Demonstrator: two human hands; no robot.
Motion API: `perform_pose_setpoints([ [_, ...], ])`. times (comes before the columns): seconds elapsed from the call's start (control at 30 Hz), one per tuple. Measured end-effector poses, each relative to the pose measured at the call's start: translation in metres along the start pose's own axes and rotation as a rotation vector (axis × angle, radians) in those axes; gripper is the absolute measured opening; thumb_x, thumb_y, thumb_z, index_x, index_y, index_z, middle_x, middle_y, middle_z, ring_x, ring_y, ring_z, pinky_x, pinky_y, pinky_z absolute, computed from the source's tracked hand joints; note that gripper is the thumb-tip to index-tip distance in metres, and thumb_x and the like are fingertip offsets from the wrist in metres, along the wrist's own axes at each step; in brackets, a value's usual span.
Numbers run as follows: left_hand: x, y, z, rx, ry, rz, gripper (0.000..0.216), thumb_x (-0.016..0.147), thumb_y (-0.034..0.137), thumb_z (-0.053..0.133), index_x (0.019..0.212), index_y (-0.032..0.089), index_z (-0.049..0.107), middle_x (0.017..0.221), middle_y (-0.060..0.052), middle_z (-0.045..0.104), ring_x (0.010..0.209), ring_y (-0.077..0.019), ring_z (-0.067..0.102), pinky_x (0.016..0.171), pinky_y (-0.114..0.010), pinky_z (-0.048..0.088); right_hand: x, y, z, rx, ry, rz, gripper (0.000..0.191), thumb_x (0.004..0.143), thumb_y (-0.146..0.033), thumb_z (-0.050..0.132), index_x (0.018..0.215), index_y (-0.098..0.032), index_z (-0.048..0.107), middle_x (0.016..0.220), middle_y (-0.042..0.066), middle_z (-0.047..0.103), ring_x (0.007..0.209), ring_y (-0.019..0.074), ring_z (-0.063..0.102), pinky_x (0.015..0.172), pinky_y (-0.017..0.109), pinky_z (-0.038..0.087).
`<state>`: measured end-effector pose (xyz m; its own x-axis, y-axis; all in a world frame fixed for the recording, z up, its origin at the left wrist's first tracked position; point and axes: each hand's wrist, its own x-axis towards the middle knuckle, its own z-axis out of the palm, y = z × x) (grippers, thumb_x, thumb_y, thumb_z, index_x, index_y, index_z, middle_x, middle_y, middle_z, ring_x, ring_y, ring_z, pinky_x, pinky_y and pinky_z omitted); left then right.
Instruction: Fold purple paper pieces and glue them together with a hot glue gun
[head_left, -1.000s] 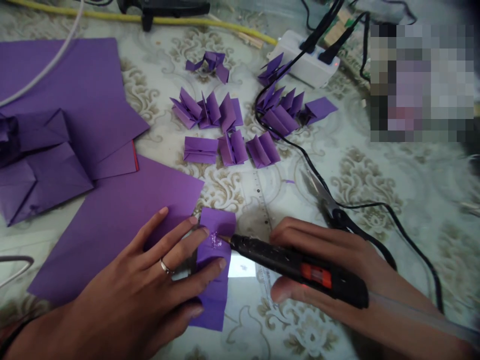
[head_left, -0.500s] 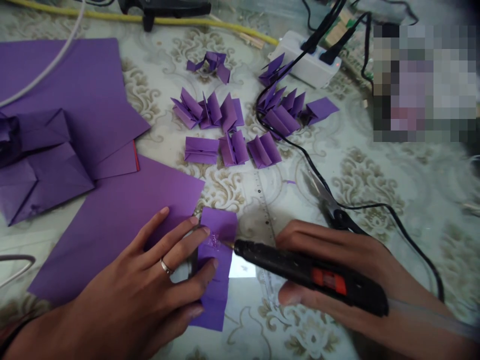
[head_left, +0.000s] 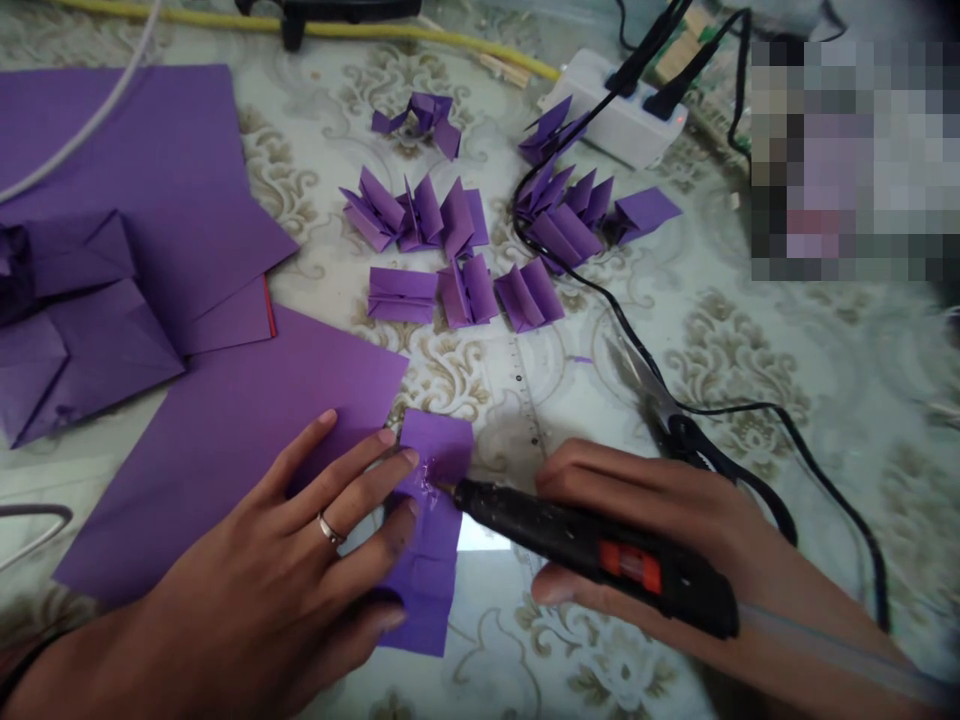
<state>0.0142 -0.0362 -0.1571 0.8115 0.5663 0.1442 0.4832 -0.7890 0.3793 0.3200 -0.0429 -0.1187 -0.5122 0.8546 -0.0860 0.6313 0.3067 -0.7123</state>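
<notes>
My left hand [head_left: 315,550], a ring on one finger, lies with its fingers spread on a creased strip of purple paper [head_left: 431,565], and its fingertips touch the strip's left side. A shiny patch of clear glue shows on the strip's upper half. My right hand [head_left: 660,530] grips a black glue gun [head_left: 555,530] with a red switch on its upper side. The metal nozzle points left at the glue patch, at or just above the paper. A clear glue stick [head_left: 817,640] runs out of its rear end. The gun's body partly hides my right fingers.
Several folded purple paper pieces [head_left: 401,295] stand beyond the strip. Large purple sheets [head_left: 225,440] lie to the left. Scissors [head_left: 679,430] and a clear ruler [head_left: 525,400] are near my right hand. A black cord [head_left: 611,300] runs from the white power strip [head_left: 622,115].
The glue gun and my right hand have shifted a little to the left, bringing the nozzle over the glue patch. My left fingers have drawn back slightly on the strip.
</notes>
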Motion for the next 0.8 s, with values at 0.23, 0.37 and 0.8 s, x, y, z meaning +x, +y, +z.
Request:
perform_pose_setpoints([
  [0.23, -0.001, 0.0003, 0.0007, 0.005, 0.005, -0.005, 0.038, 0.104, 0.051, 0.067, 0.125, 0.019, 0.07, 0.153, -0.01, 0.066, 0.152, -0.0289, 0.053, 0.141, -0.049, 0.012, -0.001, 0.0025, 0.0027, -0.029, 0.073, 0.073, 0.036, 0.105, -0.056, 0.067, 0.092, -0.022, 0.07, 0.085, 0.0, 0.069, 0.07, 0.015, 0.067, 0.06, 0.027, 0.049],
  [0.37, -0.0005, 0.0007, -0.0018, 0.016, -0.005, 0.001, 0.038, 0.106, 0.051, 0.065, 0.125, 0.018, 0.07, 0.152, -0.011, 0.066, 0.151, -0.0283, 0.054, 0.141, -0.048, 0.011, -0.0018, 0.0047, 0.0032, 0.006, 0.008, 0.0, 0.039, 0.106, -0.054, 0.067, 0.085, -0.022, 0.067, 0.078, -0.001, 0.065, 0.065, 0.0137, 0.063, 0.058, 0.027, 0.047],
  [0.8, 0.0015, -0.0004, -0.0014, 0.004, -0.016, -0.006, 0.039, 0.104, 0.05, 0.067, 0.128, 0.019, 0.069, 0.154, -0.011, 0.064, 0.152, -0.0292, 0.052, 0.141, -0.048, 0.01, 0.0006, 0.001, 0.001, 0.03, -0.006, -0.008, 0.033, 0.106, -0.052, 0.068, 0.089, -0.023, 0.069, 0.079, -0.001, 0.067, 0.065, 0.0141, 0.066, 0.058, 0.026, 0.048],
])
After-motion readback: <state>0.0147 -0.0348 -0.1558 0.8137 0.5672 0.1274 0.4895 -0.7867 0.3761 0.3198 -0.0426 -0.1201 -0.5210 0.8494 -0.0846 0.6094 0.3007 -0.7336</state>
